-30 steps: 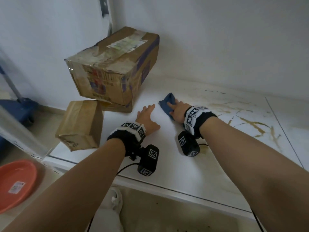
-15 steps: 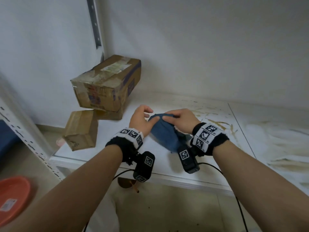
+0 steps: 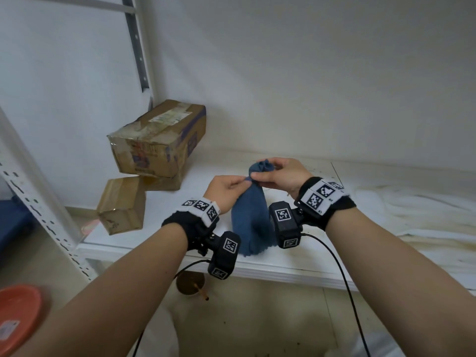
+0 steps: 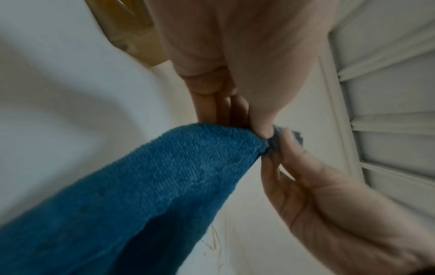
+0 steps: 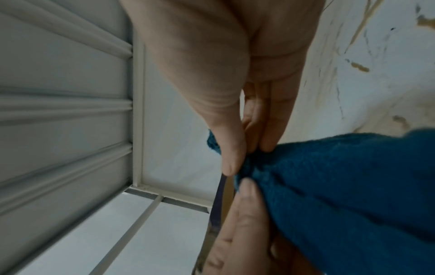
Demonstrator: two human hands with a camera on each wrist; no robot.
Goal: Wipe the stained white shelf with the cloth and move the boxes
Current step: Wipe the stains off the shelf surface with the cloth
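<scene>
A blue cloth (image 3: 252,215) hangs above the white shelf (image 3: 159,240), held up at its top edge by both hands. My left hand (image 3: 226,186) pinches one corner between thumb and fingers (image 4: 261,128). My right hand (image 3: 280,173) pinches the bunched top just beside it (image 5: 235,158). The cloth (image 4: 164,176) drapes down towards the shelf's front edge. A large worn cardboard box (image 3: 157,140) stands at the shelf's back left corner. A small brown box (image 3: 121,204) sits in front of it at the left end. Brown stains (image 3: 412,210) smear the shelf's right part.
A perforated white upright (image 3: 38,202) frames the shelf on the left. On the floor lie an orange plate (image 3: 15,318) at lower left and a brown cup with a stick (image 3: 190,282) under the shelf's front edge. Black cables hang from both wrists.
A second ago the right hand pressed the cloth on the shelf and the left lay flat beside it. Both hands have since lifted the cloth, and it now hangs from their pinches.
</scene>
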